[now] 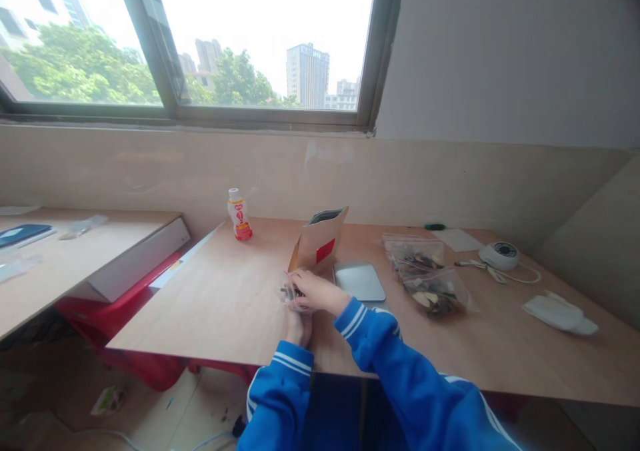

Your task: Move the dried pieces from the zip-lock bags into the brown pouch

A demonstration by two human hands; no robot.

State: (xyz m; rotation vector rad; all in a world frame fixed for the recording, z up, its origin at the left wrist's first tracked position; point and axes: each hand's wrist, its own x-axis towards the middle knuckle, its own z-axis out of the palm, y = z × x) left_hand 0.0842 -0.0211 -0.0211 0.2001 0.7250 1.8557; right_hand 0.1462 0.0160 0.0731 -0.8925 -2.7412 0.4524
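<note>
R hand (313, 290) clamped on the clear bag (289, 296) from above; L hand (299, 329) under it, fingers hidden, so I can't tell its grip. Bag's over the table (200, 311), just in front of the pouch (311, 246). IMO mid-job: filled bags (436, 296) lie R, past the pad (360, 280); this one's not yet down, pouch open.

Tabletop (200, 304): I can pass left, before the bottle (241, 216).
Paper bag (320, 241): blocks my right hand (315, 290) ahead.
Plastic bags (433, 284): crowd my right.
</note>
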